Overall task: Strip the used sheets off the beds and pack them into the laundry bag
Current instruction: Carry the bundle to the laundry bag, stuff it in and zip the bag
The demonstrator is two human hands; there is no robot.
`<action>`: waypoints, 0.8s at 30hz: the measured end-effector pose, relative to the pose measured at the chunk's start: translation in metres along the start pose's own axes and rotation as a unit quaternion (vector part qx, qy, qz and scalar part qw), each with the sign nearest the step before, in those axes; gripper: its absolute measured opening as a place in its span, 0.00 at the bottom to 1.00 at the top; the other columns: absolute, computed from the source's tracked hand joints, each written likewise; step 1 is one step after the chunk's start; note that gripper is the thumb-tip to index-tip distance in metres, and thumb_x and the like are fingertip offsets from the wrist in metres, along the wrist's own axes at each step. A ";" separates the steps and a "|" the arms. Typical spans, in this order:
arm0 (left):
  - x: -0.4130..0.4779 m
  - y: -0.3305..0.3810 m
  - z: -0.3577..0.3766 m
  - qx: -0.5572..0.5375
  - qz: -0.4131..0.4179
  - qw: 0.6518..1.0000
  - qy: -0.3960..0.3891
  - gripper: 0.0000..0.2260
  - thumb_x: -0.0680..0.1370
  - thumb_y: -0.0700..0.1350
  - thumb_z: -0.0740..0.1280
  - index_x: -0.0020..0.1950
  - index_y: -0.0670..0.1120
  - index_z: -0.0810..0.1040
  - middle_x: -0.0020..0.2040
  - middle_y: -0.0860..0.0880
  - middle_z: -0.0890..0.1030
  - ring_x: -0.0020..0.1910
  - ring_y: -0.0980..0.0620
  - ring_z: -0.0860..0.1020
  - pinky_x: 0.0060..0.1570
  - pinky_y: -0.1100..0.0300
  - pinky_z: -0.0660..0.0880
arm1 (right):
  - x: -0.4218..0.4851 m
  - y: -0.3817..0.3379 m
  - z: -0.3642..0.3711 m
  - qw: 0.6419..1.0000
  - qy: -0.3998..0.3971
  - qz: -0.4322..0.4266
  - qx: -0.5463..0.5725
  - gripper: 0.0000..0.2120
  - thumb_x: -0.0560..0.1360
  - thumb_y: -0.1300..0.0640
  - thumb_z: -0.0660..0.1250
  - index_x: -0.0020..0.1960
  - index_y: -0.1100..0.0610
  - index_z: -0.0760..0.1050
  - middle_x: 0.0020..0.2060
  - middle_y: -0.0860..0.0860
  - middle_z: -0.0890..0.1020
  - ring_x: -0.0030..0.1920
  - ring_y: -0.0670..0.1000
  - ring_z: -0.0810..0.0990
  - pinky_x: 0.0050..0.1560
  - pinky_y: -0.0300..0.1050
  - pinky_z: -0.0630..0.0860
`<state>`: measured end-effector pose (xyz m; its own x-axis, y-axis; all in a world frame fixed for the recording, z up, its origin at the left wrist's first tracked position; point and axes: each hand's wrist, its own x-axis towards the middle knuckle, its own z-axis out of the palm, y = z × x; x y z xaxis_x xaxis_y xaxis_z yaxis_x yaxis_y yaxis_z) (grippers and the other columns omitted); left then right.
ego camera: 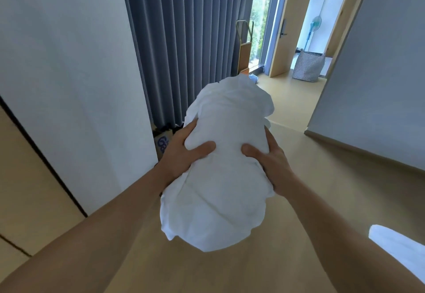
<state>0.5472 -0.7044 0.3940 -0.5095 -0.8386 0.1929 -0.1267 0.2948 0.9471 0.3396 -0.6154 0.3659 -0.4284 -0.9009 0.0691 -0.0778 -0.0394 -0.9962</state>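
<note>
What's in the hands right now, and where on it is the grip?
A bundled white sheet, held by both: left hand and right hand clasp opposite sides around its middle, thumbs on top.

A home or rented apartment is showing here: long grey curtains (188, 46) are hanging beside a tall window (261, 17), pale wood flooring (296, 113) is running through an open doorway, and a woven laundry basket (308, 65) and a standing fan (314, 28) are sitting in the next room.
</note>
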 end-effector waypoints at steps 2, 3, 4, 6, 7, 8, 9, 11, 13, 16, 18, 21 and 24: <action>0.036 -0.009 0.008 0.000 -0.003 1.000 0.001 0.23 0.77 0.44 0.72 0.57 0.70 0.68 0.46 0.76 0.78 0.45 0.80 0.75 0.41 0.82 0.70 | 0.034 0.004 -0.010 1.000 0.000 0.004 -0.004 0.49 0.51 0.29 0.79 0.70 0.28 0.66 0.64 0.40 0.78 0.63 0.50 0.78 0.64 0.58 0.77; 0.054 -0.014 0.012 0.002 -0.005 1.000 -0.002 0.23 0.76 0.45 0.73 0.58 0.71 0.68 0.50 0.74 0.77 0.47 0.79 0.75 0.42 0.81 0.71 | 0.050 0.007 -0.014 1.000 0.000 0.009 -0.005 0.50 0.51 0.28 0.79 0.70 0.28 0.66 0.64 0.40 0.78 0.63 0.51 0.78 0.64 0.58 0.77; 0.072 -0.019 0.015 0.002 -0.006 1.000 -0.006 0.23 0.76 0.47 0.73 0.59 0.71 0.68 0.52 0.73 0.77 0.48 0.78 0.75 0.43 0.79 0.71 | 0.067 0.010 -0.017 1.000 0.002 0.012 -0.005 0.49 0.51 0.28 0.79 0.70 0.28 0.66 0.64 0.40 0.78 0.63 0.51 0.79 0.63 0.58 0.77; 0.111 -0.031 0.020 -0.003 -0.011 1.000 -0.013 0.24 0.75 0.49 0.74 0.60 0.73 0.67 0.53 0.73 0.77 0.51 0.75 0.76 0.45 0.77 0.72 | 0.101 0.015 -0.024 1.000 0.008 0.015 -0.005 0.48 0.53 0.30 0.79 0.71 0.29 0.65 0.64 0.41 0.78 0.63 0.50 0.79 0.63 0.58 0.77; 0.132 -0.038 0.022 -0.008 -0.013 1.000 -0.016 0.24 0.74 0.51 0.75 0.60 0.73 0.67 0.54 0.73 0.77 0.53 0.73 0.76 0.47 0.76 0.72 | 0.120 0.018 -0.027 1.000 0.010 0.015 -0.009 0.48 0.53 0.31 0.79 0.71 0.29 0.65 0.64 0.41 0.78 0.63 0.50 0.79 0.63 0.58 0.77; 0.152 -0.045 0.025 -0.010 -0.017 1.000 -0.019 0.25 0.73 0.55 0.76 0.60 0.74 0.67 0.56 0.73 0.77 0.55 0.71 0.76 0.50 0.74 0.72 | 0.139 0.020 -0.030 1.000 0.011 0.013 -0.012 0.47 0.54 0.32 0.78 0.71 0.29 0.66 0.64 0.41 0.78 0.62 0.50 0.79 0.63 0.58 0.78; 0.173 -0.051 0.027 -0.011 -0.020 1.000 -0.019 0.26 0.70 0.59 0.76 0.60 0.74 0.67 0.57 0.72 0.77 0.56 0.69 0.76 0.52 0.71 0.72 | 0.159 0.022 -0.033 1.000 0.012 0.010 -0.014 0.46 0.54 0.32 0.78 0.71 0.30 0.66 0.63 0.41 0.78 0.62 0.49 0.79 0.62 0.57 0.78; 0.217 -0.062 0.032 -0.016 -0.018 1.000 -0.020 0.27 0.66 0.64 0.76 0.60 0.75 0.67 0.55 0.73 0.77 0.55 0.70 0.77 0.50 0.71 0.73 | 0.199 0.026 -0.037 1.000 0.021 0.010 -0.020 0.46 0.54 0.33 0.78 0.70 0.30 0.67 0.63 0.41 0.79 0.61 0.49 0.80 0.62 0.57 0.78; 0.263 -0.069 0.036 -0.026 -0.011 0.999 -0.033 0.25 0.69 0.61 0.76 0.61 0.71 0.67 0.53 0.74 0.77 0.52 0.71 0.77 0.47 0.73 0.71 | 0.241 0.027 -0.044 0.999 0.033 0.010 -0.024 0.44 0.54 0.33 0.77 0.69 0.29 0.68 0.62 0.41 0.79 0.61 0.50 0.79 0.63 0.58 0.78; 0.331 -0.075 0.044 -0.014 -0.009 0.999 -0.052 0.34 0.68 0.65 0.74 0.70 0.68 0.64 0.63 0.65 0.74 0.59 0.61 0.75 0.59 0.59 0.73 | 0.300 0.022 -0.055 0.998 0.047 0.012 -0.034 0.36 0.55 0.32 0.76 0.61 0.21 0.67 0.60 0.37 0.79 0.61 0.48 0.79 0.63 0.57 0.77; 0.379 -0.080 0.052 -0.003 0.000 0.998 -0.067 0.37 0.63 0.72 0.72 0.70 0.72 0.63 0.69 0.61 0.73 0.64 0.55 0.74 0.65 0.50 0.73 | 0.337 0.023 -0.067 0.997 0.067 0.000 -0.032 0.35 0.56 0.33 0.76 0.60 0.21 0.68 0.58 0.35 0.80 0.60 0.46 0.80 0.62 0.56 0.77; 0.443 -0.087 0.077 0.008 -0.002 0.996 -0.086 0.39 0.60 0.74 0.71 0.69 0.73 0.64 0.71 0.60 0.72 0.66 0.52 0.74 0.67 0.45 0.73 | 0.385 0.030 -0.093 0.996 0.090 0.004 -0.026 0.40 0.56 0.34 0.77 0.67 0.27 0.68 0.58 0.35 0.81 0.60 0.46 0.80 0.63 0.57 0.77; 0.501 -0.092 0.111 0.032 0.009 0.995 -0.092 0.38 0.66 0.70 0.70 0.74 0.66 0.63 0.69 0.63 0.70 0.62 0.58 0.72 0.58 0.64 0.72 | 0.432 0.037 -0.127 0.993 0.110 0.013 -0.030 0.42 0.55 0.32 0.77 0.68 0.27 0.68 0.60 0.36 0.80 0.61 0.48 0.80 0.64 0.59 0.77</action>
<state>0.2089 -1.1007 0.3748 -0.6588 -0.7364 0.1541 -0.1662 0.3423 0.9248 0.0368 -0.9512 0.3656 -0.6172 -0.7845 0.0602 -0.1154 0.0146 -0.9932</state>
